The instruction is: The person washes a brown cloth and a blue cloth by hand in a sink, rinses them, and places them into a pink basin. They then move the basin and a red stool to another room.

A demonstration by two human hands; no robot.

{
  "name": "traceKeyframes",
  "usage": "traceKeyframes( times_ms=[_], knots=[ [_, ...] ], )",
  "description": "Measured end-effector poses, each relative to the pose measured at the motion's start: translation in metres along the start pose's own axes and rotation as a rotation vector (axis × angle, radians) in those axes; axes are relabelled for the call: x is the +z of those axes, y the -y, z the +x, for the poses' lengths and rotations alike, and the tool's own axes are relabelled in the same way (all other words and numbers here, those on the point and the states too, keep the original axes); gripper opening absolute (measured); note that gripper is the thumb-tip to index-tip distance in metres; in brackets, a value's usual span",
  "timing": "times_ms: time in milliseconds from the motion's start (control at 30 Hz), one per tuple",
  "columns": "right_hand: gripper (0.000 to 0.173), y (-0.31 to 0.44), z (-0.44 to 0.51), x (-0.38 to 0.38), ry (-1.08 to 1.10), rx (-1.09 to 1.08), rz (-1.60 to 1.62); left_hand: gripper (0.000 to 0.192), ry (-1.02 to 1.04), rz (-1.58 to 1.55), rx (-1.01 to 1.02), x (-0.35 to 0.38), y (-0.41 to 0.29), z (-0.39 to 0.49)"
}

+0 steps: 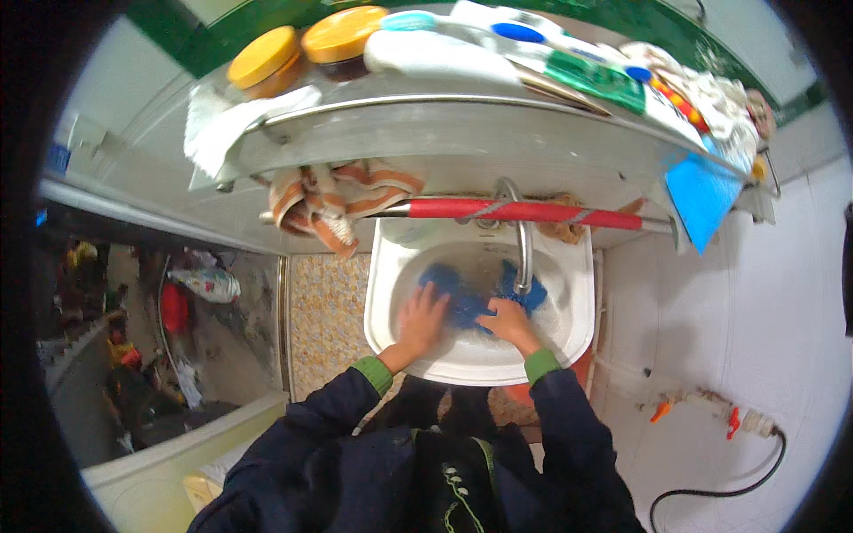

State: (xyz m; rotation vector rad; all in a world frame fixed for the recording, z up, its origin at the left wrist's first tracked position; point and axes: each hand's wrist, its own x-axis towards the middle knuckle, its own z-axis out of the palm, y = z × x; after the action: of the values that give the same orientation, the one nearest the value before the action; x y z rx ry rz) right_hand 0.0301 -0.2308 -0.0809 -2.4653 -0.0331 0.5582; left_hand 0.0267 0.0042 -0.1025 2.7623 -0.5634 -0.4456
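A blue cloth (pixel 470 310) lies wet and spread out in the water of a white washbasin (pixel 380 326). Over its left part, my left hand (pixel 423 318) reaches in palm down with fingers apart, slightly blurred. My right hand (pixel 512 323) is at the cloth's front right part, its fingers bent and the thumb pointing left, gripping the fabric. The curved metal faucet (pixel 524 256) comes down just beyond my right hand, its outlet above the cloth. Cloudy, sudsy water hides part of the fabric.
A red-wrapped rail (pixel 533 212) crosses behind the basin, with a striped towel (pixel 320 200) hanging at left. Above, a glass shelf (pixel 453 126) carries yellow-lidded jars (pixel 263 56), tubes and cloths. Valves (pixel 700 403) with a black hose project at right. A doorway is left.
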Motion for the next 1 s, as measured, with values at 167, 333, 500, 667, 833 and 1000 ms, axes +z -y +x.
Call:
traceKeyframes(
  times_ms=[167, 333, 500, 667, 833, 1000],
  knots=[
    [0.025, 0.065, -0.044, -0.049, -0.102, -0.085, 0.876, 0.101, -0.129, -0.500, 0.069, 0.011, -0.021, 0.000],
    [0.028, 0.112, -0.086, -0.069, -0.156, -0.270, 1.151, 0.077, -0.270, -1.000, 0.197, 0.006, -0.038, 0.019],
    [0.042, 0.101, -0.098, -0.087, -0.348, -0.151, 1.529, 0.042, -0.162, -1.168, -0.009, -0.016, -0.032, 0.017],
    [0.054, 0.082, -0.094, -0.074, -0.382, -0.057, 1.369, 0.079, -0.223, -0.765, -0.006, -0.031, -0.027, 0.007],
    [0.054, 0.101, -0.095, -0.060, -0.283, -0.175, 0.970, 0.109, -0.270, -0.655, 0.333, -0.025, -0.038, 0.004],
    [0.057, 0.102, -0.126, -0.091, -0.373, -0.176, 1.089, 0.062, -0.226, -1.169, 0.308, -0.022, -0.049, 0.010]
  ],
)
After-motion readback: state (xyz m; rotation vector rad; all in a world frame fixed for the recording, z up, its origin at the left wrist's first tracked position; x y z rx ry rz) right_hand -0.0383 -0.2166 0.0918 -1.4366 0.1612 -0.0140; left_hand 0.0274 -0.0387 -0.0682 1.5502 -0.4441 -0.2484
